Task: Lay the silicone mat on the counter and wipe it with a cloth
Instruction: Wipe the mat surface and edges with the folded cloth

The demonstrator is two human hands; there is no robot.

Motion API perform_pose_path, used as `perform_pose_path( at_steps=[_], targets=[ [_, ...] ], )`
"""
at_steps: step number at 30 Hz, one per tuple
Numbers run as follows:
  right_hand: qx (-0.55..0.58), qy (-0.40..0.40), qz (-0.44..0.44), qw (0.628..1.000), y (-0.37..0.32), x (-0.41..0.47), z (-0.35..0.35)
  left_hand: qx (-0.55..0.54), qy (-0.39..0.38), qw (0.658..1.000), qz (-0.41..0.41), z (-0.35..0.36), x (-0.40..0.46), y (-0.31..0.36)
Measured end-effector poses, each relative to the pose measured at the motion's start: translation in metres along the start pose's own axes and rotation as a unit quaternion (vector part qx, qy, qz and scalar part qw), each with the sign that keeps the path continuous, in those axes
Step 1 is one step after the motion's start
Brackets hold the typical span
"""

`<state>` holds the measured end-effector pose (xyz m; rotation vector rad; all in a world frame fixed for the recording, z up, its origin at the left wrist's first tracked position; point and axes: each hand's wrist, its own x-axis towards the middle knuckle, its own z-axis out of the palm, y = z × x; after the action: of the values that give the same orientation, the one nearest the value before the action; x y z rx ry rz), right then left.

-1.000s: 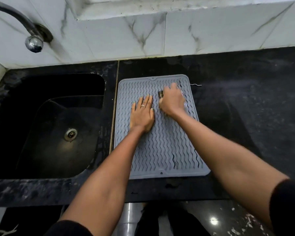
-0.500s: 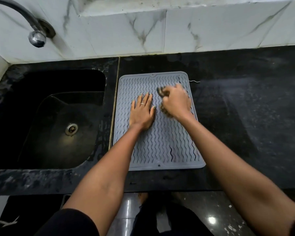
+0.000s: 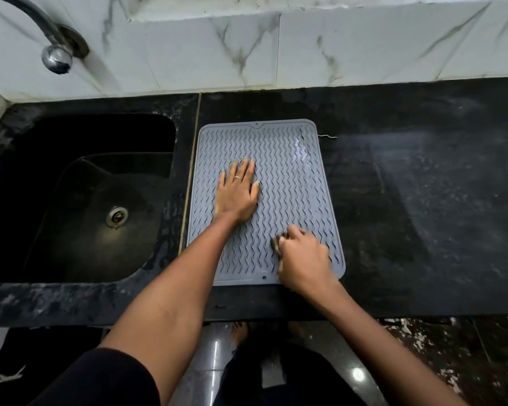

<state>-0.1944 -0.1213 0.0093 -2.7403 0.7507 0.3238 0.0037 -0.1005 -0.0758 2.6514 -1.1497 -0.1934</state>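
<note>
- Nearest to me, at the bottom of the head view, I see two forearms reaching out over the counter edge, the left one coming out of a black sleeve.
- My right hand sits at the near right corner of the silicone mat, fingers curled round a dark cloth; only a small bunched bit of it shows at the fingertips, pressed down on the mat.
- That hand is a little blurred, so I cannot make out how the cloth is folded.
- My left hand lies flat, palm down, on the left middle of the mat, fingers straight and close together, a ring on one finger, holding nothing, just pressing on the ribbed surface.
- The grey mat lies flat on the black counter, long side running away from me, its near edge close to the counter's front edge, its left edge just beside the seam next to the sink.
- A wet, shiny streak shows on the mat's far right part.
- A short thin wiry bit lies on the counter touching or just off the mat's far right corner.
- Farthest off, a chrome tap comes out of the white marbled wall above the sink.
</note>
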Motion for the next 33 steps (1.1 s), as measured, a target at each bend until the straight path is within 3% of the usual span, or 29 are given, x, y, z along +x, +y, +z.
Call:
perform_pose_path(
  at_steps=[2,4,8,9,13,17,23,27,30,33],
  targets=[
    [-0.019,-0.069,0.010,0.997,0.002,0.010,-0.019,0.001,-0.004,1.000,-0.002,-0.001,-0.001,0.002],
    [0.003,-0.075,0.023,0.997,0.007,0.037,-0.045,0.002,-0.009,1.000,-0.007,-0.001,-0.004,0.003],
    [0.097,0.139,0.018,0.985,0.003,0.123,-0.074,0.011,-0.012,1.000,-0.006,-0.002,-0.012,0.004],
    [0.096,0.162,0.019,0.982,0.002,0.141,-0.072,0.008,-0.010,1.000,-0.007,-0.002,-0.014,0.004],
    [0.079,0.157,0.002,0.984,0.016,0.165,-0.036,0.004,-0.005,1.000,-0.015,-0.002,-0.020,0.005],
    [0.147,0.220,-0.003,0.964,0.019,0.125,-0.006,-0.003,-0.006,1.000,-0.016,-0.002,-0.022,0.005],
    [0.122,0.148,-0.037,0.981,0.022,-0.010,0.027,-0.012,-0.003,1.000,-0.013,-0.003,-0.022,0.005],
    [0.087,0.056,-0.023,0.994,0.026,-0.021,0.012,-0.014,-0.004,1.000,-0.011,-0.003,-0.023,0.005],
    [0.167,0.110,0.008,0.980,0.032,0.013,-0.013,-0.010,-0.006,1.000,-0.013,-0.003,-0.023,0.005],
    [0.167,0.141,0.016,0.976,0.033,0.064,-0.020,-0.005,-0.006,1.000,-0.013,-0.004,-0.024,0.006]
  ],
)
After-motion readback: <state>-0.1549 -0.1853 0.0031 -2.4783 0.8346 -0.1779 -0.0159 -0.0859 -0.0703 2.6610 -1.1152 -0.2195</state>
